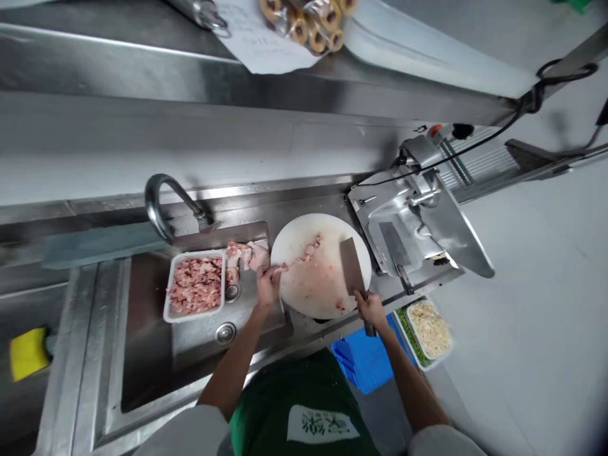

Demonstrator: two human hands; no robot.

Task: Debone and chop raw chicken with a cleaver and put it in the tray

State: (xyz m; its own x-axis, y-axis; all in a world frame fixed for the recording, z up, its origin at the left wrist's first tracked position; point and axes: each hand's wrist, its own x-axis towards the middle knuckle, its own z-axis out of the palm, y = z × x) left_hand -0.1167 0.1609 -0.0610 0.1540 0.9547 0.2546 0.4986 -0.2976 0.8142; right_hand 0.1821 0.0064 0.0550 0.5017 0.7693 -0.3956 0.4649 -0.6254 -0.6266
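"How much room did the cutting board leave?"

"It sat on the steel table, its left rim by the sink and its near rim close to the table's front edge. A metal machine stood just beyond it on the right. A pink-stained stretch of board lay between the meat scraps and the cleaver."

"And the hands?"

"The left hand reached forward at the board's left rim, its grip nearly closed, fingers pinching a piece of meat. The right hand was at the near right rim, its grip wrapped around the cleaver's handle. The blade pointed away from the body, over the right part of the board."

"Where was the other meat?"

"A white basket full of it stood in the sink, with larger pieces just beside it."

"Any writing?"

"Dark characters on a white patch of the green apron, too unclear to read surely. The paper on the shelf above bore faint, illegible marks."
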